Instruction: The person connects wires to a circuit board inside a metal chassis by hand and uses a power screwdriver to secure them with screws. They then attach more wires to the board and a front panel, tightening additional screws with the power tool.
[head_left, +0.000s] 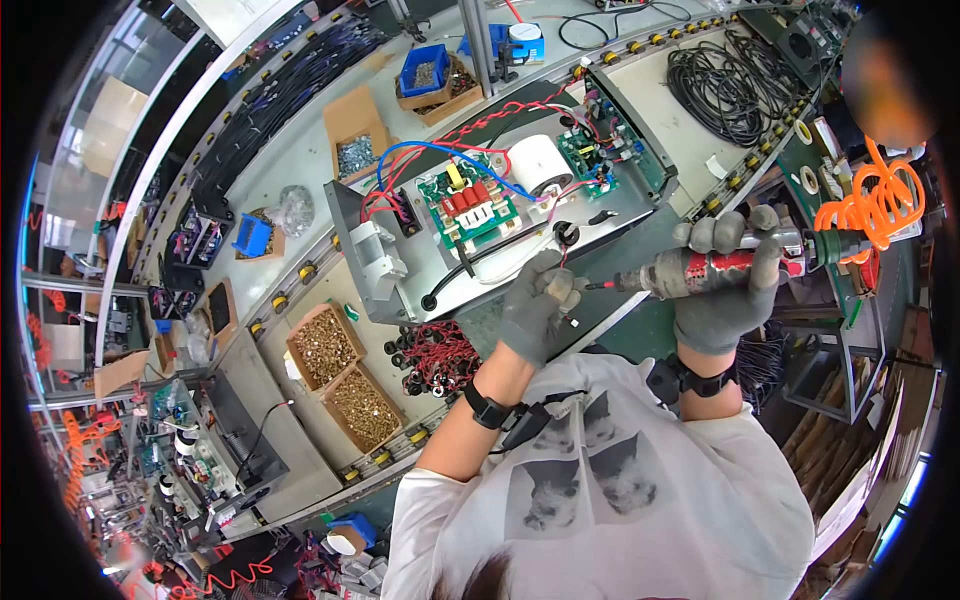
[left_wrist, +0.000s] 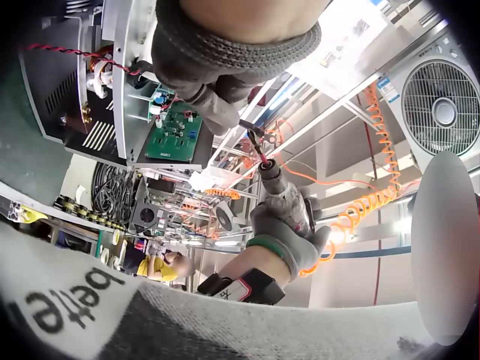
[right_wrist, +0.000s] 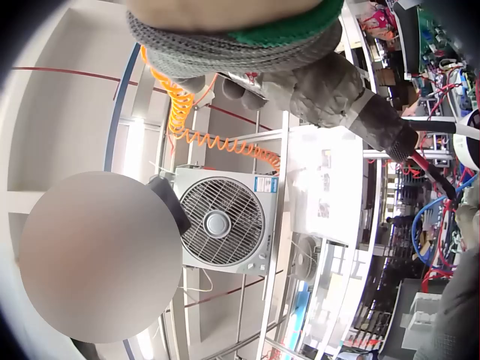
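Note:
My right hand (head_left: 725,290), in a grey glove, grips a worn pneumatic screwdriver (head_left: 685,272) held level, its bit pointing left. Fingers of my gloved left hand (head_left: 535,310) are bent together right at the bit's tip. In the left wrist view they pinch a small dark piece (left_wrist: 252,126) there; its kind I cannot tell. A thin lead with a white end (head_left: 573,322) shows below the left fingers. Just beyond lies an open metal chassis (head_left: 470,285) with a green circuit board (head_left: 468,208), a white cylinder (head_left: 539,164) and a round black part (head_left: 566,235) with leads.
Cardboard boxes of brass-coloured hardware (head_left: 326,346) and a pile of red-wired black parts (head_left: 435,358) lie left of my arm. An orange coiled air hose (head_left: 875,195) hangs at the right. Black cable coils (head_left: 725,85) lie behind the chassis. Roller tracks (head_left: 305,272) edge the bench.

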